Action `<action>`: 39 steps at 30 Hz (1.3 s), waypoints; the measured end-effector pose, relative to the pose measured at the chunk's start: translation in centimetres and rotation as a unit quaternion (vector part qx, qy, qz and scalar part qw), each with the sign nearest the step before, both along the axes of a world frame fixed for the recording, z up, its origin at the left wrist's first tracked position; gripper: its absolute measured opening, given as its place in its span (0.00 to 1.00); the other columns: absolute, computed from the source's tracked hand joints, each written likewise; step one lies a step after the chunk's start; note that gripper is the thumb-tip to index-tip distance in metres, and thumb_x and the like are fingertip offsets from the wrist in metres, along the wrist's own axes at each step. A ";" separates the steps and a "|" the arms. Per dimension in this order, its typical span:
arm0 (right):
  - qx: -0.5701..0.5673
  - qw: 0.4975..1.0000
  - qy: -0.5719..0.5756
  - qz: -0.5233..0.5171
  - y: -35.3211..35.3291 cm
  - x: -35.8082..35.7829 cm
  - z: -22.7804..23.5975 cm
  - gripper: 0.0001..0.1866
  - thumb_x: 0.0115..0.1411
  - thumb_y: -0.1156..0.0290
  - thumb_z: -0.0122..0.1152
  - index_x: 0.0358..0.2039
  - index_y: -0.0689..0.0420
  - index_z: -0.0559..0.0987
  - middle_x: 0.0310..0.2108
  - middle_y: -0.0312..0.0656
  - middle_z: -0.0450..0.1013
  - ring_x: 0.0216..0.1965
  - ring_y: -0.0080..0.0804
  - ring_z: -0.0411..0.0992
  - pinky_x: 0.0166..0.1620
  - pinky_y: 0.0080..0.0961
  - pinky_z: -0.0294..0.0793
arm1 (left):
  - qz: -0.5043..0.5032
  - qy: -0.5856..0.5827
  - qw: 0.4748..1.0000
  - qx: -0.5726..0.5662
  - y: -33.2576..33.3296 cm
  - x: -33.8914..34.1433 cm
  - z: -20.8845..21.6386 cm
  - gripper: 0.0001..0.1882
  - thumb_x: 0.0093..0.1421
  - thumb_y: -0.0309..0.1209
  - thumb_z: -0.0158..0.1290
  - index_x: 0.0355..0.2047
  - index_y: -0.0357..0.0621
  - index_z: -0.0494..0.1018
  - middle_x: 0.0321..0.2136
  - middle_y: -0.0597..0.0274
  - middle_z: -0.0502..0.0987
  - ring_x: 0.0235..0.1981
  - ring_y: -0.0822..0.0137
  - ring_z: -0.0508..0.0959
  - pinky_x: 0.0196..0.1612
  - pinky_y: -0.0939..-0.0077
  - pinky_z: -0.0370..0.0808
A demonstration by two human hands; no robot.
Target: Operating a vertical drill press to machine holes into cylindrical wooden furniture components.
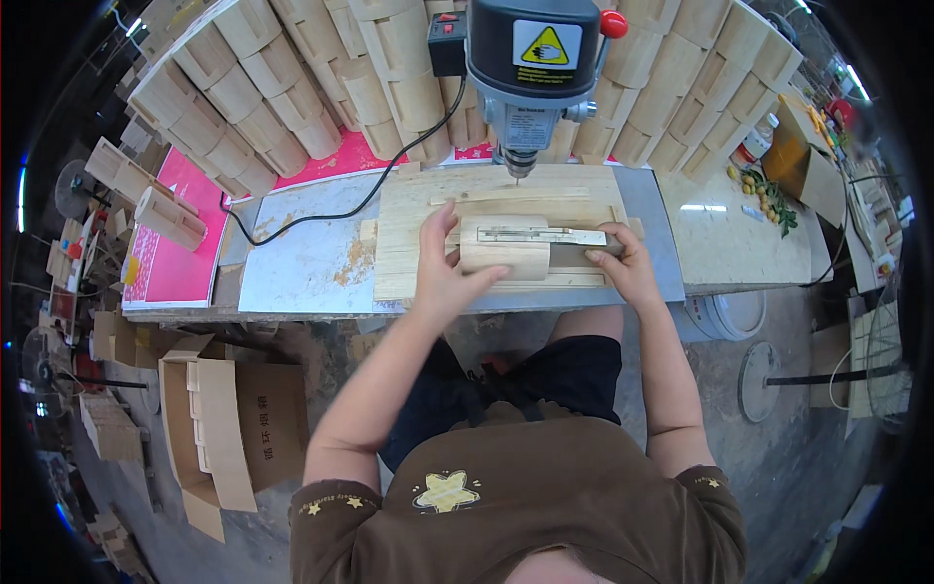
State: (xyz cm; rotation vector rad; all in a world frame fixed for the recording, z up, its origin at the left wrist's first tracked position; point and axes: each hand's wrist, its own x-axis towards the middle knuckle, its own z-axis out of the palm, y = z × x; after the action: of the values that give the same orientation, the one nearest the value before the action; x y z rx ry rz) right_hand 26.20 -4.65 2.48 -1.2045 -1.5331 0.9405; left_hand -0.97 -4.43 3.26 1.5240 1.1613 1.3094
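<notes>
Pressing left hand [440, 268], right hand [623, 265] flank wooden block [504, 255].

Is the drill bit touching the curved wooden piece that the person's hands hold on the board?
No: the drill bit hangs above the board's far edge, apart from the curved wooden piece.
</notes>
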 end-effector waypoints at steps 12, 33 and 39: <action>0.054 0.954 -0.238 -0.172 3.8 0.8 -0.3 0.29 0.42 0.77 0.67 0.48 0.56 0.69 0.39 0.47 0.71 0.26 0.32 0.69 0.30 0.24 0.69 | 0.128 0.307 0.935 0.120 1.1 2.2 -3.7 0.42 0.36 0.39 0.64 0.53 0.42 0.62 0.38 0.55 0.71 0.45 0.55 0.66 0.49 0.58 0.56; 0.236 0.946 -0.133 -0.177 14.1 -2.2 22.9 0.23 0.61 0.52 0.46 0.48 0.54 0.72 0.37 0.40 0.73 0.30 0.24 0.70 0.38 0.23 0.69 | 0.094 0.310 0.939 0.115 3.6 -2.6 -3.8 0.27 0.38 0.37 0.63 0.42 0.50 0.73 0.25 0.67 0.70 0.34 0.63 0.69 0.41 0.66 0.59; 0.295 0.828 -0.387 -0.279 11.8 -5.8 21.1 0.22 0.61 0.54 0.44 0.33 0.62 0.76 0.24 0.51 0.71 0.29 0.38 0.70 0.36 0.30 0.67 | 0.088 0.306 0.941 0.113 3.9 -2.3 -3.8 0.25 0.38 0.35 0.64 0.40 0.48 0.73 0.24 0.66 0.70 0.32 0.63 0.70 0.41 0.66 0.60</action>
State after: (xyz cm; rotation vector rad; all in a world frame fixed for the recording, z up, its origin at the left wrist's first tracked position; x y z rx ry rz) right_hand 20.39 7.15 23.62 -1.4969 -1.7099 -0.4766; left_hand -3.24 -0.53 -0.58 2.1309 1.6015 1.1384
